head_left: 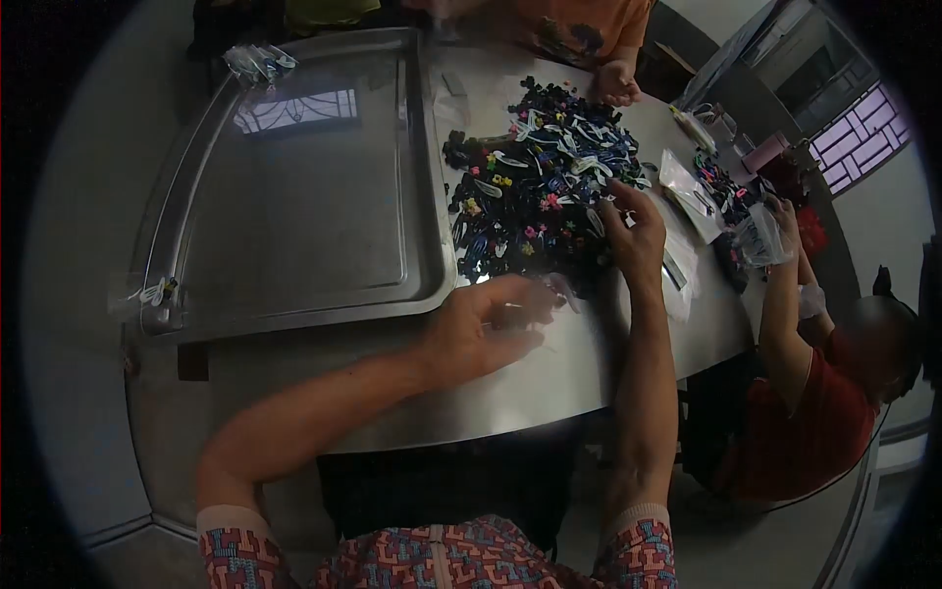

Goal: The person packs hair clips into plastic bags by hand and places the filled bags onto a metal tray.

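Note:
My left hand (500,324) is above the steel table near its front edge, its fingers curled round a clear plastic bag (557,293) that is partly smeared by motion. To the right, my right hand (633,231) reaches to the right side of a heap of small hair clips (530,177), mostly black and dark blue with white, pink and yellow ones among them. Its thumb and index finger come close together at a light clip (597,222); whether they grip it is unclear.
A large steel tray (432,236) lies left of the heap, with bagged clips (260,64) and a few clips (157,293) on its rim. White bags (690,196) lie right. One person in orange sits across; another in red, at right, handles a bag (763,238) by a second heap.

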Motion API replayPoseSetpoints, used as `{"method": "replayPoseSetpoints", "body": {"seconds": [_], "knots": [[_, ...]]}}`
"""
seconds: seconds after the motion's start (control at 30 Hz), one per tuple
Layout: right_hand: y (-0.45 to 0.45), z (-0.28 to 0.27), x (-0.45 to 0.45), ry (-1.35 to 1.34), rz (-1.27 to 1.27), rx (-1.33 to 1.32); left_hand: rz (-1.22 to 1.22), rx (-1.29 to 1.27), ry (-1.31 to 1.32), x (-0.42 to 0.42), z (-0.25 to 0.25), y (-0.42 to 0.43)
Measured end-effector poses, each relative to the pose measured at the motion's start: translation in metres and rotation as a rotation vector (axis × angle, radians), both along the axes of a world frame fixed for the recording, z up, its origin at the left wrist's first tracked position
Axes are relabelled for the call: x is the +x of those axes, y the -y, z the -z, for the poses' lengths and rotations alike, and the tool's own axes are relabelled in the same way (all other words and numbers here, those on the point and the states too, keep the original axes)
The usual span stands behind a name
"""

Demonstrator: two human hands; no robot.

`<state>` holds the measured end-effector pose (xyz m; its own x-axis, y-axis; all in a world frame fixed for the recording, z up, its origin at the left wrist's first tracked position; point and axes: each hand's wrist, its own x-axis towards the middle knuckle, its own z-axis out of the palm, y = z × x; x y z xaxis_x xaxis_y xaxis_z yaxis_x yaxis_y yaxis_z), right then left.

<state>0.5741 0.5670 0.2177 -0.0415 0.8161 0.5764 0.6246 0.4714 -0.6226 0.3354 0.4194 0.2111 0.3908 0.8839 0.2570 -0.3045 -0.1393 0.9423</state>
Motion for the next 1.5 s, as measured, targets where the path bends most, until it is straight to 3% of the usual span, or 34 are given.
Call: {"method": "replayPoseSetpoints", "body": {"seconds": [0.17, 0.27, 0.47, 0.5, 0.63, 0.7, 1.03, 1.23, 1.3, 1.33, 1.37, 1.47, 1.5], "knots": [[0.010, -0.008, -0.006, -0.094, -0.061, -0.178, 0.009, -0.009, -0.044, 0.000, -0.003, 0.001], [0.017, -0.017, -0.013, 0.343, -0.075, -0.045, 0.023, 0.000, -0.030, 0.000, -0.001, 0.000], [0.017, -0.007, -0.019, 0.364, -0.047, -0.096, 0.027, -0.047, -0.086, -0.001, -0.005, 0.001], [0.019, -0.008, -0.019, 0.435, -0.053, 0.014, 0.019, -0.061, -0.087, -0.001, -0.005, 0.002], [0.018, -0.008, -0.020, 0.419, -0.070, 0.018, 0.011, -0.041, -0.069, -0.001, -0.002, 0.001], [0.021, -0.012, -0.023, 0.358, -0.060, -0.128, 0.017, -0.056, -0.088, -0.001, -0.004, 0.002], [0.016, -0.013, -0.011, -0.077, -0.123, -0.314, 0.016, 0.018, -0.050, 0.000, 0.001, -0.001], [0.013, -0.008, -0.007, -0.070, -0.154, -0.272, 0.000, 0.029, -0.077, -0.001, 0.002, 0.000], [0.017, -0.010, -0.011, -0.059, -0.161, -0.269, -0.013, 0.139, -0.077, -0.001, -0.002, -0.002], [0.016, -0.011, -0.012, -0.060, -0.177, -0.254, 0.031, -0.035, -0.109, -0.003, -0.008, 0.002], [0.015, -0.010, -0.013, -0.080, -0.199, -0.260, 0.016, -0.028, -0.114, -0.002, -0.006, 0.002], [0.017, -0.008, -0.013, -0.108, -0.241, -0.287, -0.021, 0.113, -0.143, 0.000, 0.004, -0.001], [0.017, -0.009, -0.013, 0.007, -0.205, -0.233, -0.029, 0.115, -0.145, 0.000, 0.004, -0.001]]}}
